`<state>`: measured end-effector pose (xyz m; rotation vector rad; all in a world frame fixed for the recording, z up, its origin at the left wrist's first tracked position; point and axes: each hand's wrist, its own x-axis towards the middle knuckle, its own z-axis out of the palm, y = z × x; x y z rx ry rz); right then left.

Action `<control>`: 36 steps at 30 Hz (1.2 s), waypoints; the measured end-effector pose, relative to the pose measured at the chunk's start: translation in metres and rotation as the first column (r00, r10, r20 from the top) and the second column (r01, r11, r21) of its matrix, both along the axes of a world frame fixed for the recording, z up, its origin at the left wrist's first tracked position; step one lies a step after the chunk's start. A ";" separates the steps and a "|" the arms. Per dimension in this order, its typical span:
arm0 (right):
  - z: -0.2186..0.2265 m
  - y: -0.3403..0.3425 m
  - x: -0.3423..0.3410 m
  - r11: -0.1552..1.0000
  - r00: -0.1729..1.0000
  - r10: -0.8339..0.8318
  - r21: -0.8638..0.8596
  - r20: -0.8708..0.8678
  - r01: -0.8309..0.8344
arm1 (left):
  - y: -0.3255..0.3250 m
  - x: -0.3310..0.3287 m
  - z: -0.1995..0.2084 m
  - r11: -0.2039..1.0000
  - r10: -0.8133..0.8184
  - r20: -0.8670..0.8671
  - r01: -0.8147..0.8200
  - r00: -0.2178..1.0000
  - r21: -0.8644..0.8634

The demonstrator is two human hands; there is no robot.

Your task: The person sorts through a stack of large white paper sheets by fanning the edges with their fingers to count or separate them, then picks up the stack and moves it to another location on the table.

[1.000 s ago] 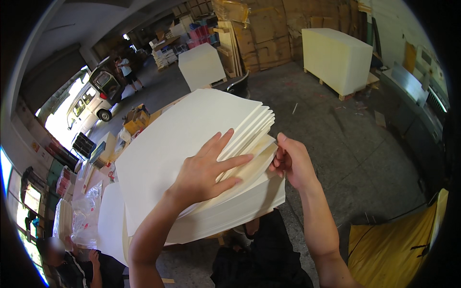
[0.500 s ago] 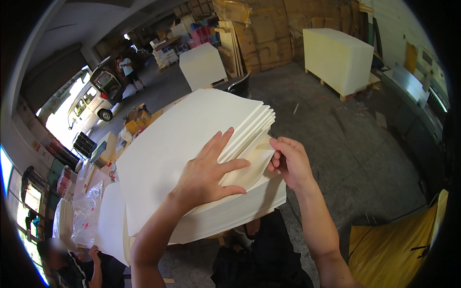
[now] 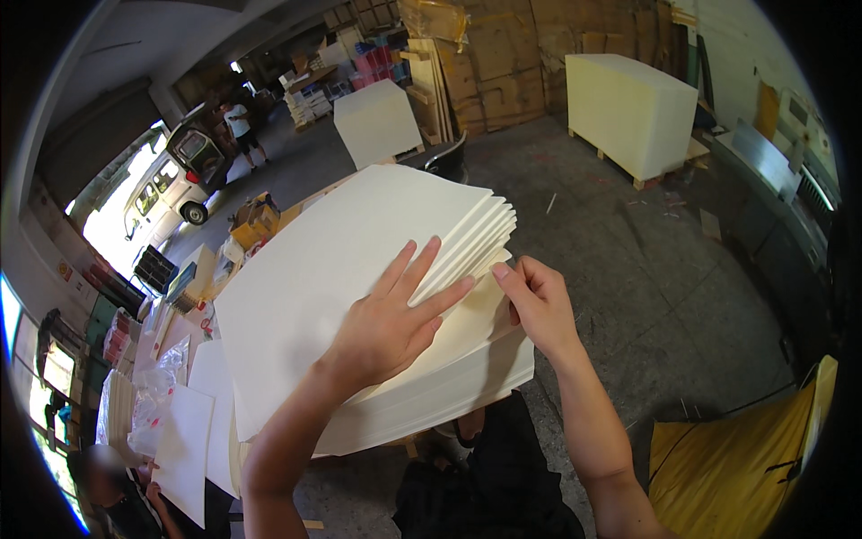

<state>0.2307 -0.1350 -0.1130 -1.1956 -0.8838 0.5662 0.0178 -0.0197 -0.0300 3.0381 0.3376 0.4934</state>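
A tall stack of large white paper sheets (image 3: 314, 260) stands in front of me, its upper sheets fanned into steps at the right corner. My left hand (image 3: 386, 328) lies on it with fingers spread, the fingertips reaching onto the fanned edges (image 3: 471, 238). At the corner just below the fan, my right hand (image 3: 543, 305) is closed, thumb against curled fingers, pinching a sheet's edge. Between the hands a slightly cream-toned sheet (image 3: 480, 310) shows. Beneath it sits the thick lower part of the stack (image 3: 431, 404).
At the lower left a co-worker's hand (image 3: 154, 494) holds a white sheet (image 3: 184, 440) beside plastic wrap (image 3: 153, 404). White blocks of sheets (image 3: 628, 117) (image 3: 375, 124) stand on pallets farther off. Yellow fabric (image 3: 727, 458) lies lower right. A person (image 3: 239, 126) stands near a van (image 3: 162, 193).
My right hand has shifted slightly left and turned, and the sheet between my hands lies flatter. My left thumb has drawn in toward the fingers. The co-worker has lifted a white sheet.
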 end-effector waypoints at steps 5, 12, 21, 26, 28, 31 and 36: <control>0.021 -0.007 -0.003 0.990 0.965 0.140 0.013 -0.221 -0.141 | 0.005 -0.003 0.000 0.999 -0.037 0.004 0.037 0.999 -0.020; 0.014 -0.002 0.000 0.974 0.829 0.225 0.116 -0.511 -0.193 | 0.001 -0.004 0.002 0.999 -0.024 0.021 0.025 0.999 -0.034; 0.006 -0.006 0.004 0.957 0.820 0.289 0.160 -0.493 -0.241 | 0.007 -0.004 0.004 0.996 -0.045 0.010 0.046 0.999 -0.079; 0.008 -0.011 0.004 0.968 0.851 0.249 0.100 -0.463 -0.229 | 0.008 -0.004 0.003 0.995 -0.044 -0.003 0.044 0.999 -0.087; 0.011 -0.012 0.001 0.969 0.833 0.246 0.115 -0.495 -0.218 | 0.008 -0.005 0.004 0.995 -0.045 -0.005 0.045 0.999 -0.084; 0.011 -0.012 -0.003 0.983 0.891 0.182 0.056 -0.416 -0.175 | 0.006 -0.005 0.005 0.996 -0.035 -0.011 0.034 0.999 -0.078; 0.010 -0.004 -0.004 0.993 0.990 0.057 -0.096 -0.130 -0.070 | -0.002 -0.001 0.004 0.995 -0.014 0.041 0.018 0.999 -0.101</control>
